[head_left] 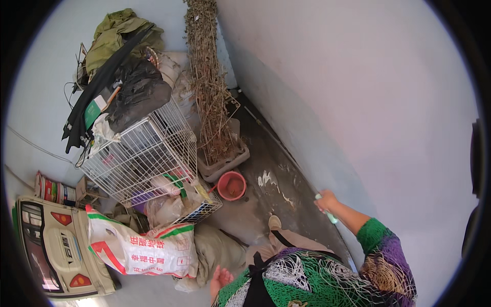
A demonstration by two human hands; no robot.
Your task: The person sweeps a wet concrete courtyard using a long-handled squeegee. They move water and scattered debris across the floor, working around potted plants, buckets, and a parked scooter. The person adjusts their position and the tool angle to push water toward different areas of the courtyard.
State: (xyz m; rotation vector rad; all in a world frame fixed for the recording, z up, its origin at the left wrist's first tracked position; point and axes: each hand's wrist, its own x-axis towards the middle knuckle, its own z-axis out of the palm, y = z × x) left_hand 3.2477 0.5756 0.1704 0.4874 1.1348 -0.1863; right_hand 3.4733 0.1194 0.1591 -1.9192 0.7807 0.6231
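My right hand (327, 202) is closed around a pale green handle (332, 218), close to the wall on the right. Short lengths of it show above and below my fist; what it belongs to cannot be made out. My left hand (221, 279) is low in front of me, loosely curled with the fingers a little apart and nothing visible in it. White scraps (266, 179) lie on the dark, stained floor (255, 148) ahead of my shoe (274, 222). Left of the scraps stands a small red bucket (231, 185).
Dried plant stalks (207, 77) stand in a grey tub (223, 165) in the corner. A white wire cage (143, 158) carries a black bag (138, 94) and cloths. Nearer are a printed white sack (143, 250) and a beige toy car (66, 250). A wall (358, 102) bounds the right.
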